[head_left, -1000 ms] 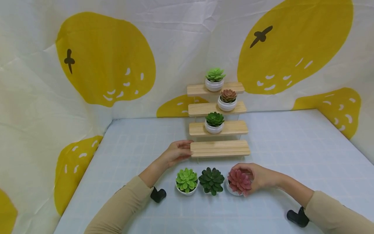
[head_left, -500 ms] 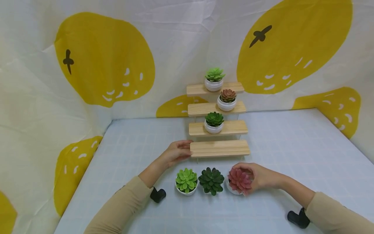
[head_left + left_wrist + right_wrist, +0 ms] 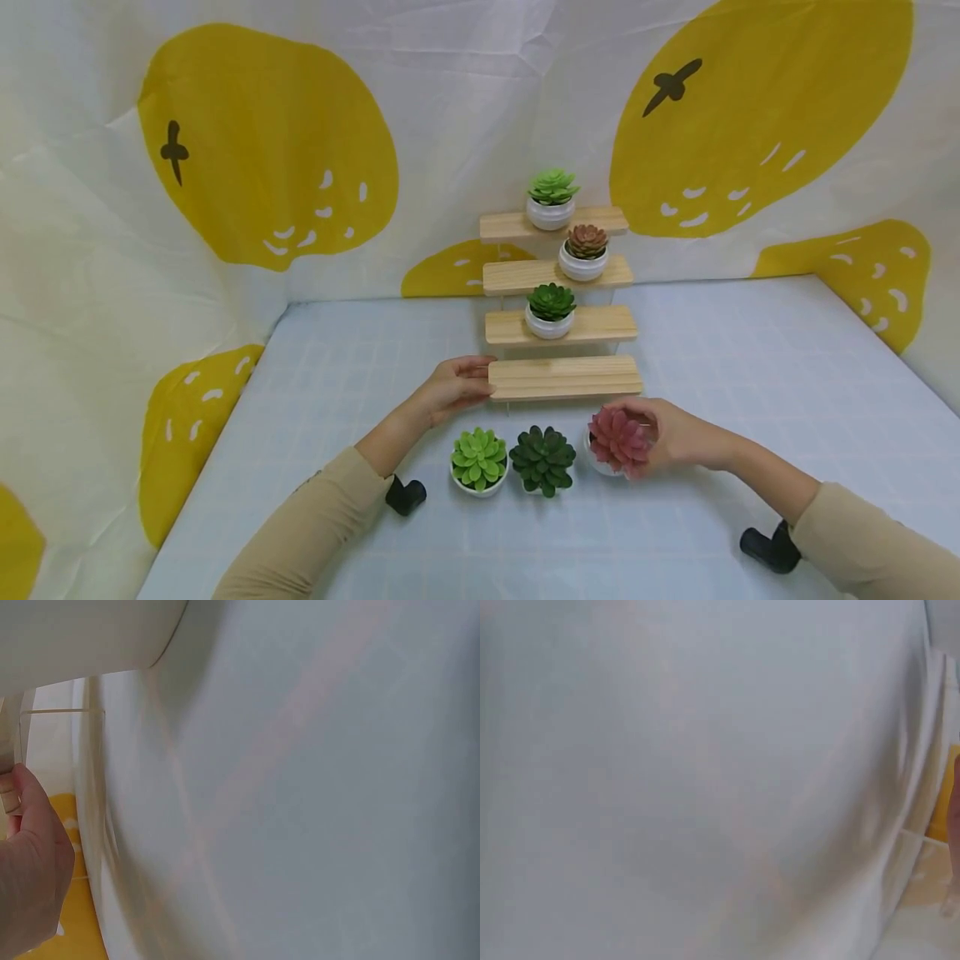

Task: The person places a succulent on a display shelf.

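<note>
In the head view, my left hand (image 3: 450, 390) pinches the left end of the lowest wooden board (image 3: 562, 379) of a four-step display stand; the left wrist view catches the same grip at its left edge. My right hand (image 3: 678, 435) holds a pink succulent (image 3: 619, 440) in a white pot, its fingers curled around the plant's far and right sides. That pot is just in front of the lowest board's right end. Left of it stand a dark green succulent (image 3: 543, 460) and a light green one (image 3: 478, 458), both in white pots. Only a sliver of hand shows in the right wrist view.
Three small potted succulents sit on the upper boards: dark green (image 3: 551, 302), reddish brown (image 3: 587, 242) and bright green (image 3: 552, 187) at the top. A black object (image 3: 406, 496) lies by the left sleeve, another (image 3: 771, 547) by the right. A lemon-printed cloth (image 3: 465, 100) hangs behind.
My right hand and the pink succulent have moved a short way toward the stand, starting within the last half second. The left hand keeps its place on the board.
</note>
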